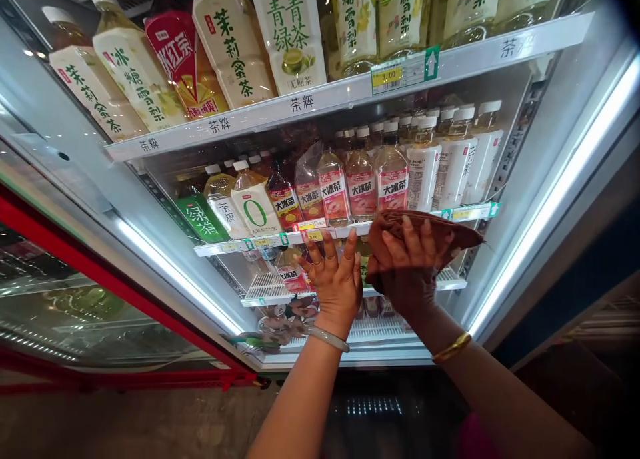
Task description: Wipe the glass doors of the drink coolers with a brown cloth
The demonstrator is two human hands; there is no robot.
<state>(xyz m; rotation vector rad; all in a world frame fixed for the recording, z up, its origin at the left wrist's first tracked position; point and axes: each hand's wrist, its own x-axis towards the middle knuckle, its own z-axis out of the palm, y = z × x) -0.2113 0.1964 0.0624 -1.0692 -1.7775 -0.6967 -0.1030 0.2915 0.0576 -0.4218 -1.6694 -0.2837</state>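
Observation:
My right hand (pixel 410 262) is on a bunched brown cloth (pixel 457 234), fingers bent over it, in front of the right part of the middle shelf's edge. A gold bangle circles that wrist. To its left, my left hand (pixel 334 279) is raised with its fingers spread and holds nothing. Its fingertips are near the price strip (pixel 313 236); whether they touch it I cannot tell. A pale bangle is on the left wrist. Just beyond both hands stand bottles of iced tea with pink labels (pixel 333 191). The cloth and hands hide part of the shelf below.
Large tea bottles (pixel 233 52) line the upper shelf (pixel 345 92), whose front edge juts out above. White-labelled bottles (pixel 425 166) stand at the right of the middle shelf. Light strips (pixel 555 199) run down both sides. A red frame (pixel 125 272) borders the left.

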